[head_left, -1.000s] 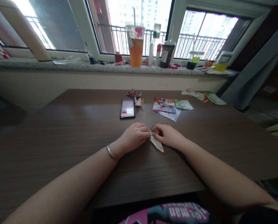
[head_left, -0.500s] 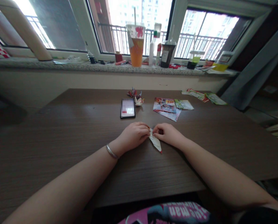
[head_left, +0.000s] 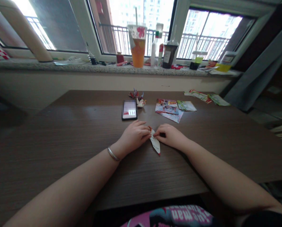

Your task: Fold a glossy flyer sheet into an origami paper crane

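Observation:
A narrow folded paper (head_left: 155, 145), white with a red tip at its near end and some red at its far end, lies slanted on the table. My left hand (head_left: 134, 134), with a silver bangle at the wrist, has its thumb and forefinger closed on the paper's left edge, while its other fingers reach forward. From the other side my right hand (head_left: 169, 135) pinches the right edge between thumb and forefinger. The fingertips of both hands nearly meet across the paper and cover part of its upper half.
A phone (head_left: 129, 110) lies beyond my left hand, beside crumpled-looking folded paper pieces (head_left: 140, 102). Printed sheets (head_left: 167, 106) and green-edged papers (head_left: 187, 106) sit farther right, with more paper strips (head_left: 200, 96) at the back. Cups and bottles line the windowsill (head_left: 79, 66).
The folded paper has turned slightly, its near tip shifting left. My left hand has lifted its outer fingers off and spread them forward; my right hand has edged slightly left.

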